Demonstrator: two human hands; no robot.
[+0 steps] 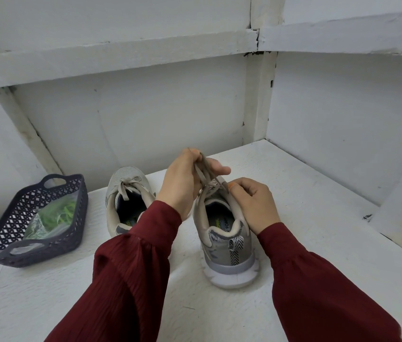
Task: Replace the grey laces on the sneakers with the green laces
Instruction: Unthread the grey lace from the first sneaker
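Two grey sneakers stand on a white surface, heels toward me. The right sneaker (227,245) is between my hands. My left hand (185,181) is raised above its tongue and grips its grey lace (203,175), pulled up taut. My right hand (254,203) rests on the shoe's right side and pinches the lace near the top eyelets. The left sneaker (123,193) stands beside it with its grey lace tied in a bow. The green laces (57,214) lie in a clear bag inside a dark basket at the left.
The dark lattice basket (4,240) with handles sits at the left on the white table (318,218). White walls and beams close in the back and right. The table's near right corner drops off.
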